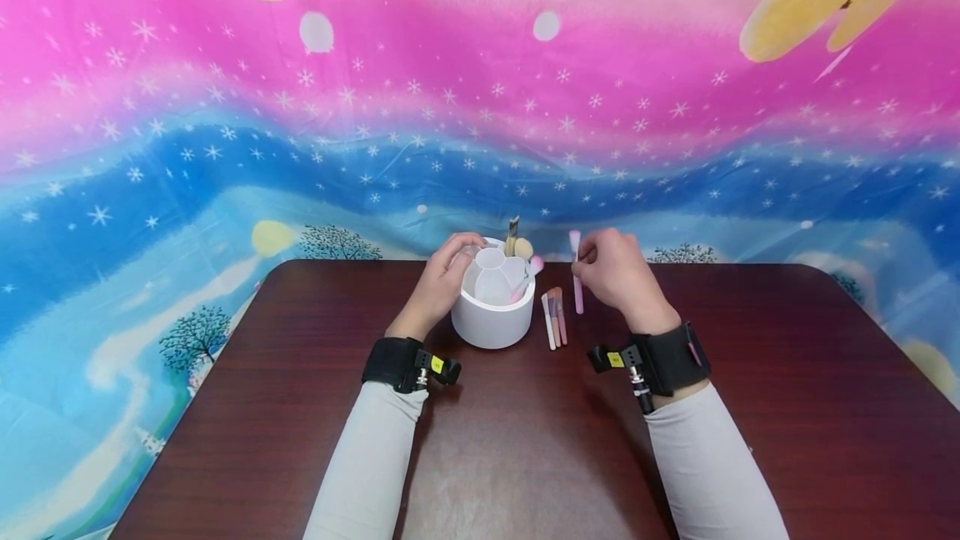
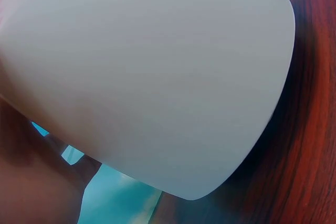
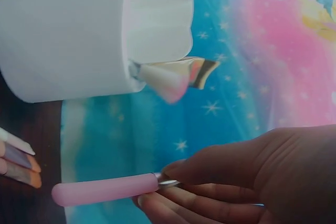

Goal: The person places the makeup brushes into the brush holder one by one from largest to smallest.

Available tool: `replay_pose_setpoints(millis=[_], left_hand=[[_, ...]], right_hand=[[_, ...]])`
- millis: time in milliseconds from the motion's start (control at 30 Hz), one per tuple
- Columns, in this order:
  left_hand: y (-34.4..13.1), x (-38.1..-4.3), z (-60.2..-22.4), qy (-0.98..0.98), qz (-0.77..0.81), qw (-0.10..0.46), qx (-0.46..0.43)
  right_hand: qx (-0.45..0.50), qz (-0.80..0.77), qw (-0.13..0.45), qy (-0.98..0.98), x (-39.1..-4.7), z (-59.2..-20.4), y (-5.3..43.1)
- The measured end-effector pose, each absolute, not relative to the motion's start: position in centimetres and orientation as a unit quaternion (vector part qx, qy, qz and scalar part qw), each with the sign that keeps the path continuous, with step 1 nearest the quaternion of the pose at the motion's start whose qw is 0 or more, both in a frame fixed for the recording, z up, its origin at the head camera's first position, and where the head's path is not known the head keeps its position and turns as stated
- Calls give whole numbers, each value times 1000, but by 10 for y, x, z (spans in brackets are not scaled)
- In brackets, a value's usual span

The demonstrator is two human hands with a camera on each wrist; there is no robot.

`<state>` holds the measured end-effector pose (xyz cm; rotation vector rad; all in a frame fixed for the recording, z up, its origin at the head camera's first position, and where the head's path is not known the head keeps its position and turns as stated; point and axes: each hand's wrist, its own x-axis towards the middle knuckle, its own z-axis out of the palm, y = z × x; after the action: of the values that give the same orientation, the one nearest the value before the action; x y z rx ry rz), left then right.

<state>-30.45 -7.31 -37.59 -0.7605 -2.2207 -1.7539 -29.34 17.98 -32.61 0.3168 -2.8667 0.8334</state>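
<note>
A white round brush holder [image 1: 491, 327] stands upright on the table, with wavy inner compartments. My left hand [image 1: 431, 292] grips its left side near the rim; the holder's wall [image 2: 157, 77] fills most of the left wrist view and hides part of the fingers. My right hand [image 1: 618, 273] pinches a makeup brush [image 3: 105, 189] by its metal collar, pink handle down and pale pink bristles up, to the right of the holder. A pink-tipped brush [image 1: 536, 265] leans in the holder's right side, with a gold-coloured brush [image 1: 512, 233] behind it.
Several slim makeup brushes [image 1: 555, 319] lie side by side on the table between holder and right hand. The dark wooden table [image 1: 510, 457] ends at a far edge just behind the holder. A colourful printed cloth [image 1: 450, 107] hangs behind it.
</note>
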Motion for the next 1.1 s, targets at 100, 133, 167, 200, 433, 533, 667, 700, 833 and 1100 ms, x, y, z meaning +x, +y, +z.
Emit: replay_pose_setpoints(millis=[100, 133, 167, 200, 433, 533, 667, 700, 833, 1100], left_hand=[[-73, -306, -377, -754, -596, 105, -258], [-73, -306, -377, -753, -596, 105, -258], [-73, -306, -377, -753, -597, 105, -258], [-73, -306, -376, -752, -597, 106, -259], [-74, -314, -383, -751, -597, 106, -262], [-75, -325, -395, -751, -596, 110, -263], [-76, -331, -402, -753, -593, 116, -261], [-76, -331, -402, -753, -592, 118, -260], [-75, -331, -403, -755, -590, 121, -260], [-76, -331, -403, -755, -591, 116, -258]], right_hand=[[113, 280, 95, -948, -291, -322, 178], [113, 283, 104, -947, -291, -321, 178], [113, 286, 112, -945, -290, -320, 177], [113, 289, 118, -943, -289, -318, 177], [125, 325, 158, -924, -282, -307, 174], [132, 340, 164, -917, -279, -303, 173], [137, 352, 169, -910, -276, -300, 171], [139, 355, 171, -909, -275, -299, 171], [141, 360, 176, -905, -275, -299, 170], [140, 374, 181, -899, -276, -299, 169]])
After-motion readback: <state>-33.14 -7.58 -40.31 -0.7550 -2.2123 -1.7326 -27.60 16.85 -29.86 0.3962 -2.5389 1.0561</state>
